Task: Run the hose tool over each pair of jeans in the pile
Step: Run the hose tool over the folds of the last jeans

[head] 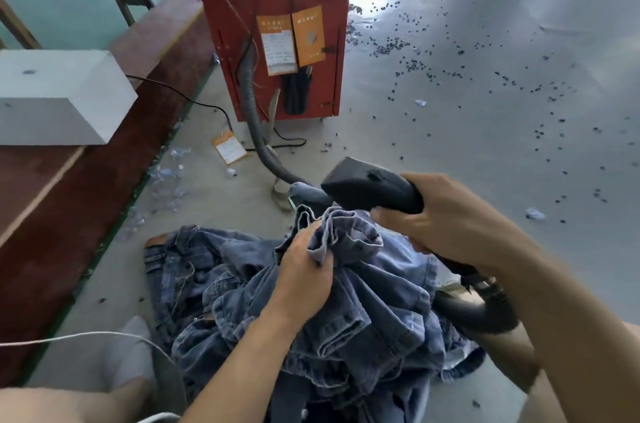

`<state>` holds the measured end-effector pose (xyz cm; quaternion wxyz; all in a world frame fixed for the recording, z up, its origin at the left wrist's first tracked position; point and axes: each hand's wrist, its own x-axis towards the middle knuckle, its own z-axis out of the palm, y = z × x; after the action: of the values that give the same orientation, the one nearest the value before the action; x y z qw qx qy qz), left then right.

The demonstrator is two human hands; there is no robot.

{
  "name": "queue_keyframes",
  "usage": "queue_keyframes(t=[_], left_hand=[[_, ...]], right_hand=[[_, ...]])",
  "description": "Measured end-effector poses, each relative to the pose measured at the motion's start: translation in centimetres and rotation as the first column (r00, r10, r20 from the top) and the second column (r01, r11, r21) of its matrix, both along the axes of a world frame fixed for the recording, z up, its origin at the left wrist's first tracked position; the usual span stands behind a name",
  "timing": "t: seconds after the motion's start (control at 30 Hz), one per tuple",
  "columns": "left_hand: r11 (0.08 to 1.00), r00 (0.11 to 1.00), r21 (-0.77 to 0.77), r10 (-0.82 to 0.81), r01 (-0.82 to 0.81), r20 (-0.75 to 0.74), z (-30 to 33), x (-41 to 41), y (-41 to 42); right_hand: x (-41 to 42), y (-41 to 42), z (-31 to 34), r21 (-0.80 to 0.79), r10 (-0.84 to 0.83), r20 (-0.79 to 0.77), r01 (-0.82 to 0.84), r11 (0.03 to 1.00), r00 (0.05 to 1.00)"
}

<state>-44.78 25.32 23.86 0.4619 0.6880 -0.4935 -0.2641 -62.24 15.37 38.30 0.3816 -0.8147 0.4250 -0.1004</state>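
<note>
Jeans (349,311) bunched in left hand (304,275) fist; right hand (446,218) clenched round hose tool (370,188).

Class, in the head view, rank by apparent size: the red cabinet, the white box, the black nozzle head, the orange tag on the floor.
1. red cabinet
2. white box, though it sits nearer the camera
3. black nozzle head
4. orange tag

Faded blue denim jeans pile (346,311), coarse, rumpled cloth, matt black plastic nozzle (374,188), ribbed grey corrugated hose (254,117), red painted cabinet (273,24) with orange paper tags (308,36), glossy grey concrete floor (485,58)
</note>
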Motion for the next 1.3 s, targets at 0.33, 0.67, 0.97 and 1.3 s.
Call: queue_keyframes(t=[0.33, 0.67, 0.97, 1.3], left_hand=[[0.996, 0.89, -0.085, 0.072, -0.037, 0.451, -0.8, -3.8, 2.0], [0.995, 0.973, -0.07, 0.087, -0.074, 0.213, -0.7, -3.5, 0.7], [0.994, 0.993, -0.097, 0.066, -0.056, 0.095, -0.9, -2.9, 1.8], [0.982, 0.958, -0.183, -0.092, 0.043, -0.273, -0.4, -4.8, 4.5]], right_hand=[[0.0, -0.5, -1.7, 0.022, -0.208, 0.016, 0.208, 0.978, 0.978], [-2.8, 2.2, -0.7, 0.212, 0.067, -0.143, -0.036, 0.977, 0.987], [-2.3, -0.6, -0.9, 0.276, -0.139, -0.014, 0.137, 0.951, 0.99], [-1.6, -4.0, -4.2, 0.193, -0.27, -0.149, 0.295, 0.936, 0.951]])
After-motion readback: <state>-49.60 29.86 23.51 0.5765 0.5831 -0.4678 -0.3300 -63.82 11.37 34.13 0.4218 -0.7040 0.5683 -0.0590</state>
